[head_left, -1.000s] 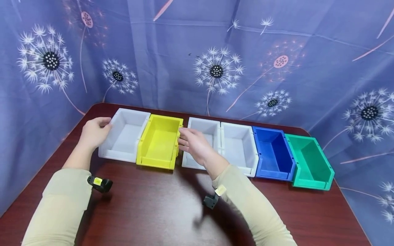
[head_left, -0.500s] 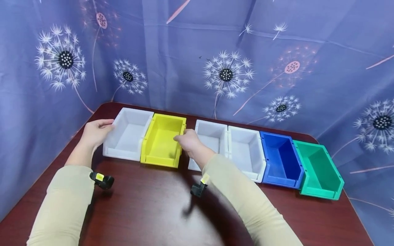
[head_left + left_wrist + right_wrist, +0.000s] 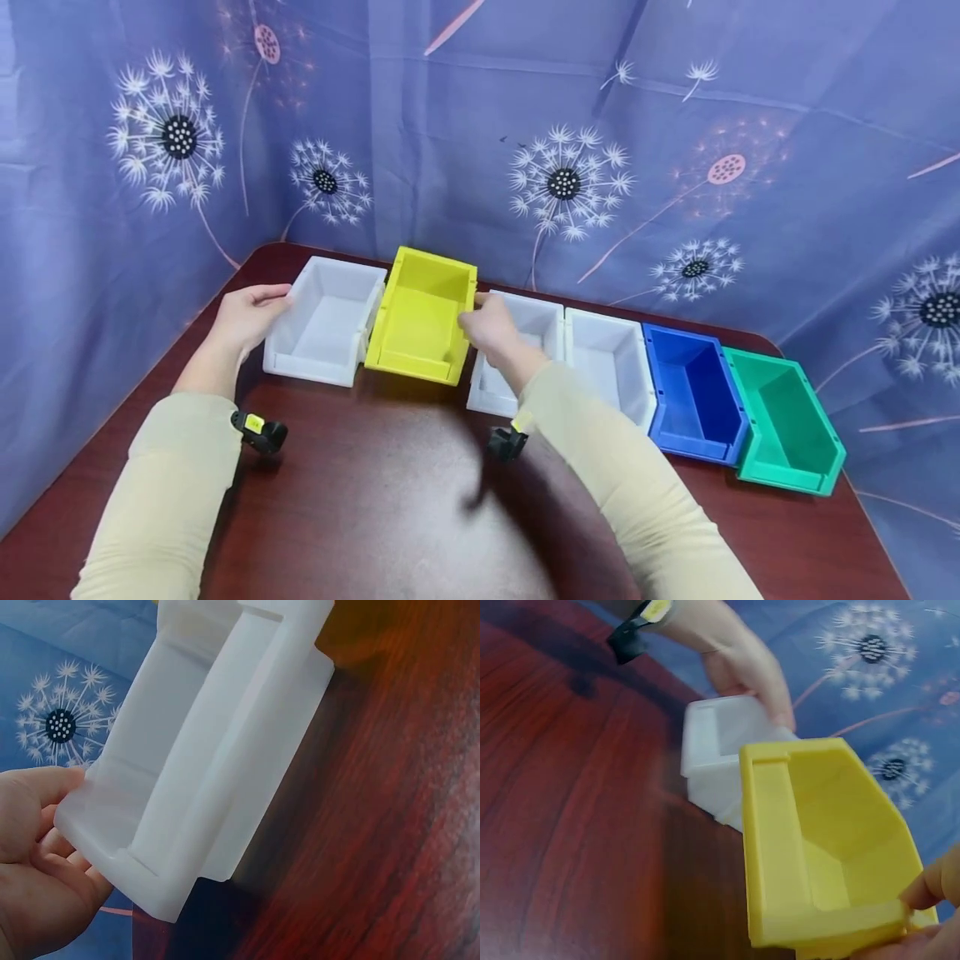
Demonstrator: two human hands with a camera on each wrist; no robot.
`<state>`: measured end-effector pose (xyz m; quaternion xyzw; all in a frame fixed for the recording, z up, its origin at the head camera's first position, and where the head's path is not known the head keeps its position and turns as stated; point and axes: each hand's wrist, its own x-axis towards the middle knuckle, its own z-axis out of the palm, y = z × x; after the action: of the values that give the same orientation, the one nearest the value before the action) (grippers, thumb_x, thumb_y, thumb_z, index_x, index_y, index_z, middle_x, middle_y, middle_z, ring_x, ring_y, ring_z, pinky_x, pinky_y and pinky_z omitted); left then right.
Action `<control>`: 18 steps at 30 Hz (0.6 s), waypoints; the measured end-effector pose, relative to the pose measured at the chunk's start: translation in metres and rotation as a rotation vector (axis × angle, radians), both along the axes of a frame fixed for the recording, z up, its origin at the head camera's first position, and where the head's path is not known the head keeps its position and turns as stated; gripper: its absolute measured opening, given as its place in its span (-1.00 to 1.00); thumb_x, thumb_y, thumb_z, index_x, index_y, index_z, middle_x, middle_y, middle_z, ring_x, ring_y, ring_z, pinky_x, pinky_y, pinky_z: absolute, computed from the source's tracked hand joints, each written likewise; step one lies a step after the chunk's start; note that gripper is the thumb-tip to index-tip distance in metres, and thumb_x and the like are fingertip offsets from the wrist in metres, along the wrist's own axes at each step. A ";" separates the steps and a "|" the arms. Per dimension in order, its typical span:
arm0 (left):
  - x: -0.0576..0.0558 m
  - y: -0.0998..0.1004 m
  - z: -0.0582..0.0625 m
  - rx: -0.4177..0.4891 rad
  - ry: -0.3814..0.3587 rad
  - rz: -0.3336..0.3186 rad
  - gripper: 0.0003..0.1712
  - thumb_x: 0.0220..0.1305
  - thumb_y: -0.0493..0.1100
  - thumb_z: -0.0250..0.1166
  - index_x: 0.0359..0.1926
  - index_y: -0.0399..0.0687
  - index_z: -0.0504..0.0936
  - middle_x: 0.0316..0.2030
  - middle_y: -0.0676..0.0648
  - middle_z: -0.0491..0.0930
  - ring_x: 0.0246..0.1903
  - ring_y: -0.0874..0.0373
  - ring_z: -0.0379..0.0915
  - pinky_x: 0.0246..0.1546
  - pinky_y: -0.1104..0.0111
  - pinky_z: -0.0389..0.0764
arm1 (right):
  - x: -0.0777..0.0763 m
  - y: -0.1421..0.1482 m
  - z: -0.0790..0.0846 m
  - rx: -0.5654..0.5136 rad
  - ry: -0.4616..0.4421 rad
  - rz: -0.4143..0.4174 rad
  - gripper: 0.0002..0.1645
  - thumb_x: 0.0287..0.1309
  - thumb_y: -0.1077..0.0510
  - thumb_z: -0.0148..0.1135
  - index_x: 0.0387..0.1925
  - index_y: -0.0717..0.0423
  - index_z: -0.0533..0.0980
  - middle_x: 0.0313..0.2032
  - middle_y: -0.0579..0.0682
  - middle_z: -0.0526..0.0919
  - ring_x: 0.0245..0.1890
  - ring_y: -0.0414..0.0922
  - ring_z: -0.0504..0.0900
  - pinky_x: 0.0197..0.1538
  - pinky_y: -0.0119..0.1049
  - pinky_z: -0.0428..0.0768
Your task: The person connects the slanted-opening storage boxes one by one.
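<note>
- The yellow bin (image 3: pixel 420 321) is second from the left in the row, seemingly lifted a little off the worktop (image 3: pixel 360 500), since it sits higher than its neighbours and a shadow lies under its front.
- The right hand (image 3: pixel 493 323) holds it by the right wall. Its fingers (image 3: pixel 928 886) pinch that wall, the thumb over the rim and the others outside and below, probably because the thin edge gives the surest grip.
- Just left of it is the left white bin (image 3: pixel 324 321); whether the two touch along the seam is hard to tell.
- The left hand (image 3: pixel 246 321) pinches the outer left wall of the left white bin, fingers on both sides of the rim. Gripping the far side likely steadies it and keeps that hand clear of the yellow bin.
- To the right, partly behind the right hand, stands the second white bin (image 3: pixel 491 383), then the third white bin (image 3: pixel 607 358), the blue bin (image 3: pixel 693 392) and the green bin (image 3: pixel 787 417), side by side with their low fronts facing the person, perhaps for easy reach.
- The row runs along the worktop's back edge, near the curtain (image 3: pixel 450 167), which leaves room in front for the forearms.
</note>
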<state>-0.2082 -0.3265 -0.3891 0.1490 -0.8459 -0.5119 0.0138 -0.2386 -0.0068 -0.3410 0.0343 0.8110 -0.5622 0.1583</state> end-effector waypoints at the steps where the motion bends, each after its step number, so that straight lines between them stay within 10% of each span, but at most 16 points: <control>1: 0.000 0.001 0.000 0.002 0.002 0.002 -0.43 0.37 -0.02 0.07 0.30 -0.22 0.36 0.24 -0.31 0.39 0.17 -0.06 0.36 0.24 0.08 0.38 | 0.000 0.004 0.002 -0.032 -0.013 0.009 -0.30 0.13 0.41 -0.06 0.36 0.32 0.15 0.12 0.25 0.48 -0.26 -0.05 0.54 -0.26 -0.34 0.58; 5: -0.002 0.007 -0.001 0.028 0.011 0.010 -0.44 0.36 -0.04 0.08 0.29 -0.22 0.37 0.23 -0.31 0.40 0.18 -0.06 0.36 0.22 0.11 0.41 | -0.001 0.016 0.007 -0.120 -0.081 0.033 -0.33 0.22 0.36 -0.05 0.38 0.26 0.13 0.20 0.24 0.42 0.10 0.10 0.53 0.13 -0.08 0.55; 18: -0.004 0.018 -0.005 0.057 0.065 0.030 -0.48 0.33 -0.08 0.13 0.25 -0.22 0.43 0.15 -0.28 0.51 0.04 0.09 0.47 0.13 0.23 0.49 | -0.006 0.018 0.005 -0.118 -0.105 0.005 -0.32 0.22 0.35 -0.02 0.38 0.21 0.15 0.21 0.21 0.43 0.15 0.10 0.52 0.15 -0.07 0.54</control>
<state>-0.2121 -0.3085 -0.3938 0.1450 -0.8279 -0.5400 0.0447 -0.2448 0.0109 -0.3357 0.0523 0.7669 -0.6062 0.2041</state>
